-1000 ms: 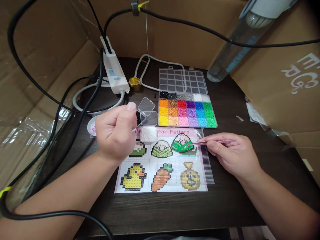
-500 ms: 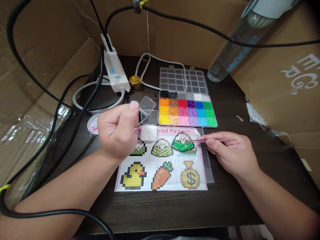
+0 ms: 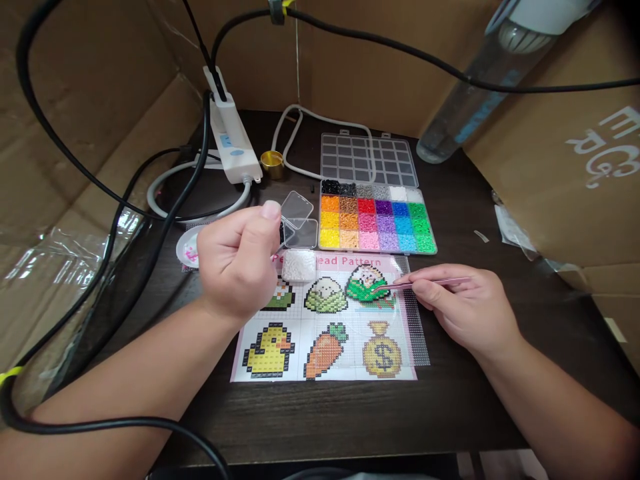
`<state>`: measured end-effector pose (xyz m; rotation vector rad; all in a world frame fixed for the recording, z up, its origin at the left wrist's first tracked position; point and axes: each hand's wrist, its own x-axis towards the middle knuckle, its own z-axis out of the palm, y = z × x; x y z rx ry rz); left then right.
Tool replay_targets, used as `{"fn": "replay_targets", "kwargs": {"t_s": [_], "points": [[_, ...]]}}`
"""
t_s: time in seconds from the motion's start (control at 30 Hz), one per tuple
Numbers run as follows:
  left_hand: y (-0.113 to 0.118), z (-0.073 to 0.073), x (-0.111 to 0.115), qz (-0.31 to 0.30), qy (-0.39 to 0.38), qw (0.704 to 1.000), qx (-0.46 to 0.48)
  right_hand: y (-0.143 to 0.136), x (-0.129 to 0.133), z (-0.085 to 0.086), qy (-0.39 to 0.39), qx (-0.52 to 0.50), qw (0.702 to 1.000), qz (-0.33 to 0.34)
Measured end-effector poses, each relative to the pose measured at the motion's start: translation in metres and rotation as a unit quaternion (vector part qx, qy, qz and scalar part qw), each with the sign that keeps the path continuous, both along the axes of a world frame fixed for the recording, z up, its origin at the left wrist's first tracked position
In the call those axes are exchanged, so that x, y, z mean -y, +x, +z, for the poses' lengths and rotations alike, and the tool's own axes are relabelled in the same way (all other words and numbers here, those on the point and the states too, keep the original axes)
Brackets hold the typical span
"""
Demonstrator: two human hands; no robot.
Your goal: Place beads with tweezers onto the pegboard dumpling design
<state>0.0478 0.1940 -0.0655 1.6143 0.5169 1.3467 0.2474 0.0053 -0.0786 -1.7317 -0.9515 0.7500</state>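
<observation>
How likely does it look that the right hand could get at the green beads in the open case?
Quite likely: the green beads sit uncovered, the lid lies flipped back, and nothing visible blocks the right hand, though it holds tweezers.

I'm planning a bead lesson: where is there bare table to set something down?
Free: table between its near edge and the sheet; also between the bead box and the scrap. Crowded: left of the bead box, with the left hand, white beads, cup, power strip and cables.
</observation>
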Motion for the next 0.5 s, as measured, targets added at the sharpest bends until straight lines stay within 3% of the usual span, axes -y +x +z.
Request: {"fn": "replay_targets", "kwargs": {"t_s": [0.33, 0.5], "points": [[-0.0009, 0.0016, 0.0008, -0.006, -0.003, 1.0, -0.008, 0.0034, -0.0006, -0.007, 0.033, -0.069, 0.996, -0.049], [-0.0006, 0.0002, 0.0001, -0.004, -0.004, 1.0, -0.005, 0.0025, -0.0012, -0.0068, 0.035, -0.054, 0.997, -0.052]]}}
